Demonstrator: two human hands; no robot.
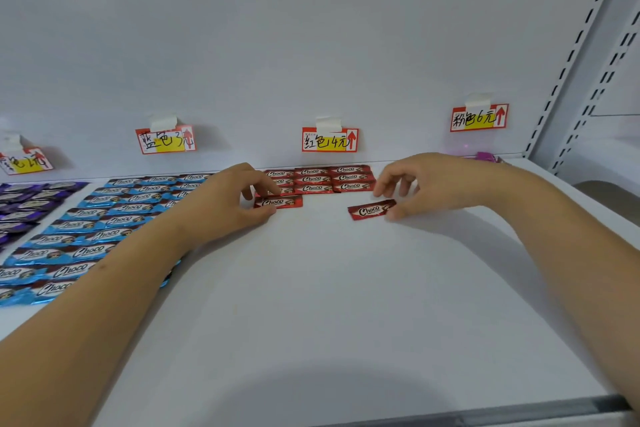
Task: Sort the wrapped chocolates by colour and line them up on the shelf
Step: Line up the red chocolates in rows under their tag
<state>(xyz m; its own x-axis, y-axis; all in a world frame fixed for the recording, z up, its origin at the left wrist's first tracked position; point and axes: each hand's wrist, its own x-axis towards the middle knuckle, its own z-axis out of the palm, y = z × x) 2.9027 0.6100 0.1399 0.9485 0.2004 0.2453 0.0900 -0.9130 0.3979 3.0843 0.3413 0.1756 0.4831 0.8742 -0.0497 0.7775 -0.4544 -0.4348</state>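
**Red chocolates under both hands on a white shelf**

The white shelf held the sweets in colour groups below four price tags on its back wall. At centre frame, under the red tag, lay the red block: three rows of three, the leftmost column partly hidden by fingers. Two more red pieces lay in front of it. At left sat the blue chocolates, too many and too overlapped to count, and at the far left edge the purple chocolates. A pink wrapper showed at upper right.

The left hand curled over the nearer red chocolate, thumb and fingers at its left end. The right hand pinched the right end of the loose red chocolate, which lay tilted and apart from the block.
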